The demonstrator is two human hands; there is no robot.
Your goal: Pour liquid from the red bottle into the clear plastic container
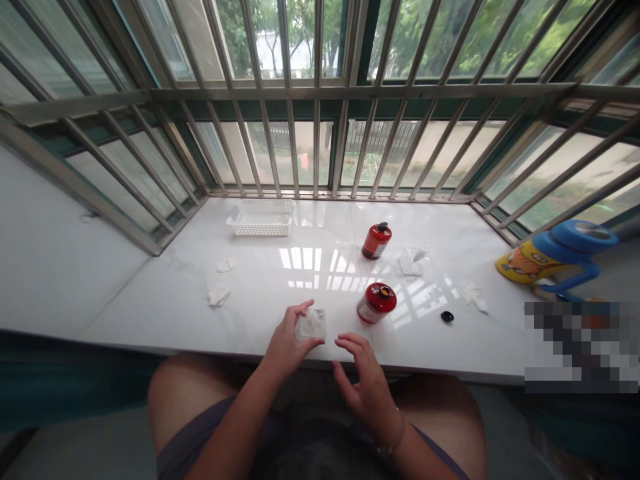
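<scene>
My left hand (287,343) pinches a small clear plastic packet (311,325) between thumb and fingers at the near edge of the white marble sill (200,293). My right hand (364,380) hovers just right of it, fingers curled loosely and apart, holding nothing. A red bottle without its cap (376,303) stands right of the packet. Its black cap (447,317) lies further right. A second red bottle with a black cap (377,241) stands behind.
A white slotted basket (260,219) sits at the back left. Crumpled clear wrappers (219,295) lie at left, another wrapper (412,260) at centre right. A yellow and blue jug (555,257) lies at the right end. Metal window bars (320,93) enclose the sill.
</scene>
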